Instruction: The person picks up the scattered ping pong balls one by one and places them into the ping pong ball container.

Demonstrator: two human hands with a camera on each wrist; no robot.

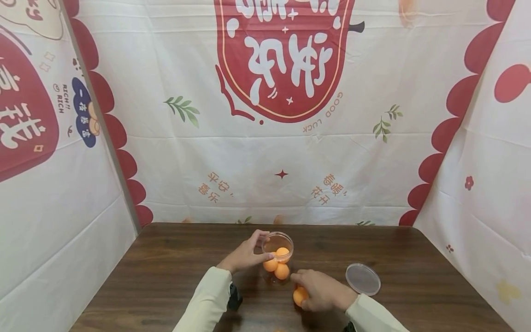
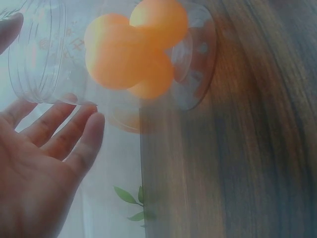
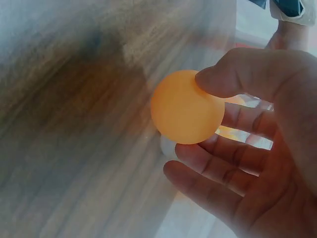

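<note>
A clear round plastic jar (image 1: 275, 240) stands upright on the table with several orange ping-pong balls (image 1: 282, 271) inside. My left hand (image 1: 248, 253) holds the jar near its rim, thumb at the front and fingers round the far side. In the left wrist view, the fingers (image 2: 81, 136) lie along the jar wall and the balls (image 2: 124, 57) are heaped toward the base. To the right of the jar, my right hand (image 1: 319, 289) pinches a single orange ping-pong ball (image 3: 185, 106) between thumb and fingers, close over the table.
A clear round lid (image 1: 363, 279) lies flat on the wooden table (image 1: 166, 276), right of my right hand. Another orange bit (image 1: 279, 330) peeks in at the bottom edge of the head view. Printed white cloth (image 1: 265, 152) hangs behind the table and at both sides.
</note>
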